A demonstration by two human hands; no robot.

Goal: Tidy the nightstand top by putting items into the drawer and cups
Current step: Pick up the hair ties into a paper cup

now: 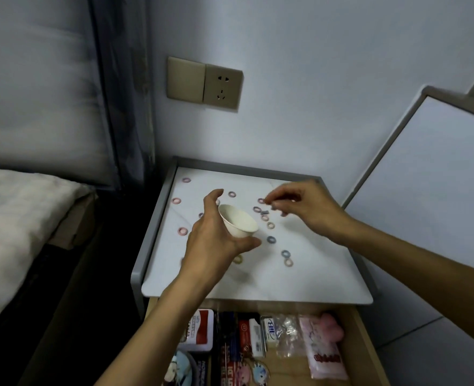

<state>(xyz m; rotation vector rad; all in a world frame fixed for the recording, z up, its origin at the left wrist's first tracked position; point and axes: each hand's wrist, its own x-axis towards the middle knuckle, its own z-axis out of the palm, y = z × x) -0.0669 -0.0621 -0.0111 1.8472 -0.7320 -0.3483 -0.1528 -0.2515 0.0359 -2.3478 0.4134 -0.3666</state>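
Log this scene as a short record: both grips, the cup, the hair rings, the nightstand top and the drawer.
left grip: holds the cup, lifted over the top
right grip: fingertips at a purple ring near the back; whether it is pinched, cannot tell
cup: white, tilted
hair rings: many small ones in pink, purple, blue and yellowish, scattered loose
nightstand top: white with a grey raised rim
drawer: open, holding packets and boxes
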